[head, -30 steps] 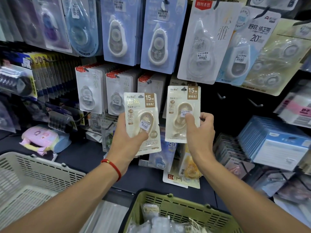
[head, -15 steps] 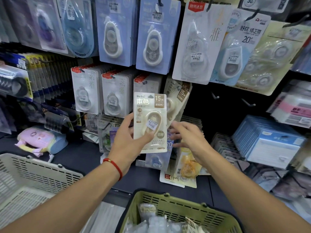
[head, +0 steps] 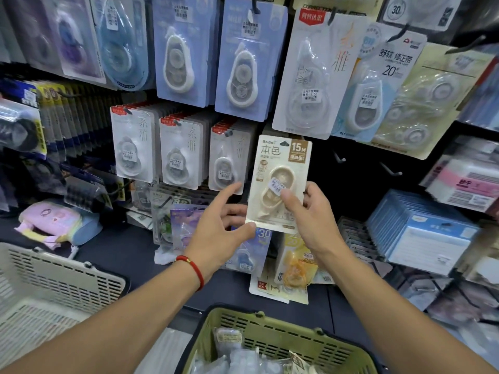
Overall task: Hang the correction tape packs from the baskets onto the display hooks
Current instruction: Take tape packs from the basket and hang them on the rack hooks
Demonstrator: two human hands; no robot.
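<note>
I hold the beige correction tape pack (head: 280, 182) in my right hand (head: 310, 220), thumb across the blister and price sticker, fingers curled behind the right edge of the card. My left hand (head: 218, 233) has its fingers straight and spread; the thumb tip touches the pack's lower left corner, steadying rather than gripping. The pack stands upright against the display wall (head: 359, 184), just right of the row of white packs (head: 178, 152) and under the large pale packs (head: 310, 76) of the top row. I cannot tell whether its hang hole is already on a hook; the top edge sits where a hook could be, but the card hides it.

To do this well, I would keep the card square to the wall, feel for the hook tip with the hole near the cloud mark at the top, and push straight back rather than up, so the card does not buckle. My left thumb can stop the bottom swinging. Two bare hooks (head: 388, 170) show further right, free for later packs. More packs wait in the green basket (head: 283, 338) below; the white basket (head: 56, 287) sits at the left.
</note>
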